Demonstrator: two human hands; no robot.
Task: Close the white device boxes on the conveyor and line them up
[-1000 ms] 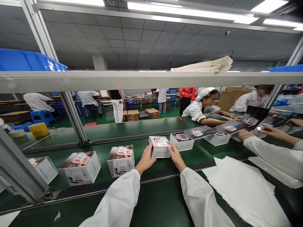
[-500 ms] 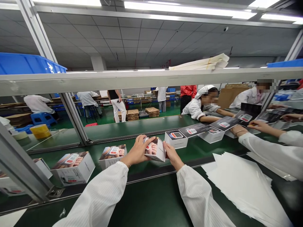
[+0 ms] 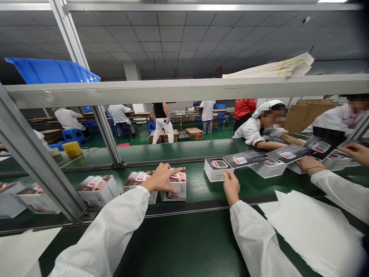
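A closed printed carton (image 3: 177,188) stands on the green belt, its top showing a monitor and fingers. My left hand (image 3: 160,179) lies over it with fingers and thumb spread, touching its top and front. Just left of it, partly behind my wrist, is another printed carton (image 3: 135,177). My right hand (image 3: 231,186) is closed, with its fingertips at the near right corner of an open white box (image 3: 215,176). Inside that box a device with a red-and-white face is visible. A dark printed lid flap (image 3: 245,158) stretches from its right side toward the neighbouring open box (image 3: 268,170).
More printed cartons (image 3: 98,190) stand at left behind a slanted metal post (image 3: 43,154). White sheets (image 3: 314,231) lie at front right. Co-workers' hands (image 3: 311,165) handle open boxes on the right. A metal beam (image 3: 173,90) crosses above, carrying a blue bin (image 3: 54,71).
My left hand has lowered the carton onto the belt beside the others and its fingers have spread. My right hand has left that carton and moved right to the open box. The view has shifted.
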